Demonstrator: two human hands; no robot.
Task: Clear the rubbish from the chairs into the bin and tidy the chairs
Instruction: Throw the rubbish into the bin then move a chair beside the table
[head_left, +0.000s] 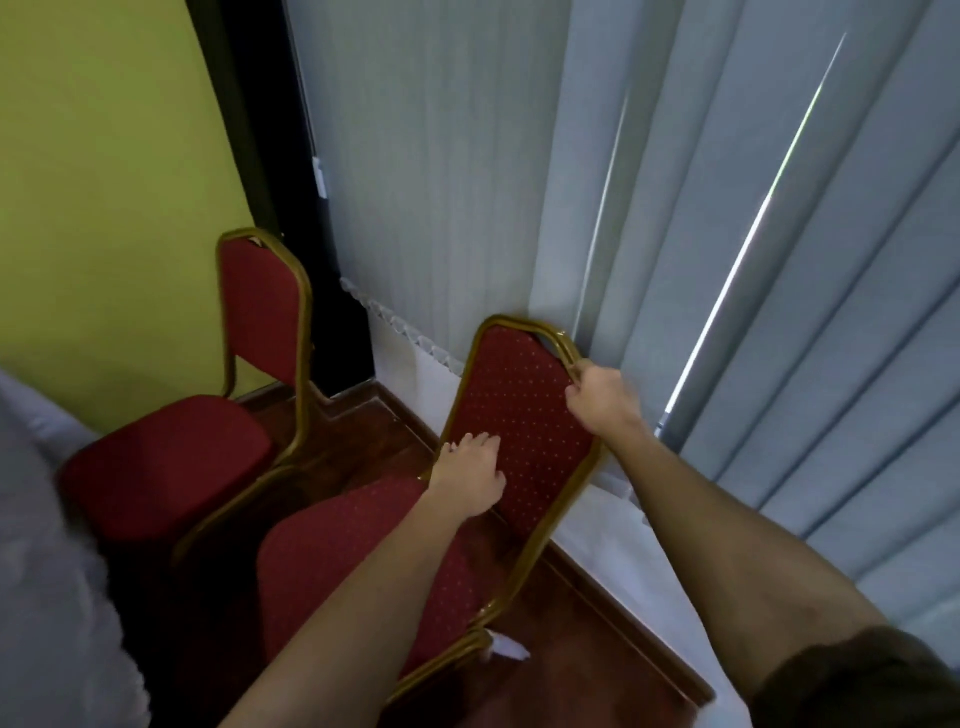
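head view, one frame. your right hand is closed around the gold frame at the upper right corner of the near chair's backrest, fingers wrapped over the tube. your left hand lies flat and open on the lower left of that backrest, palm on the red fabric, holding nothing.

the near chair sits centre frame, its back toward the blinds at the upper right and its seat running down-left toward you. the backrest's long axis runs from lower right up to upper left, tilted in the frame. its top looks to touch or sit just beside the blinds; cannot tell which.

the second chair stands at left of frame, back against the green wall, well clear of both hands. the two seats are near each other, with a dark gap between.

relation that matters: the chair hangs below and left of your right grip, so that hand steers and the left only steadies. judgement: a push or swing would pivot about the legs on the wood floor.

a small white scrap lies beside the near chair's lower frame; possibly rubbish, too blurred to say. no bin in view.
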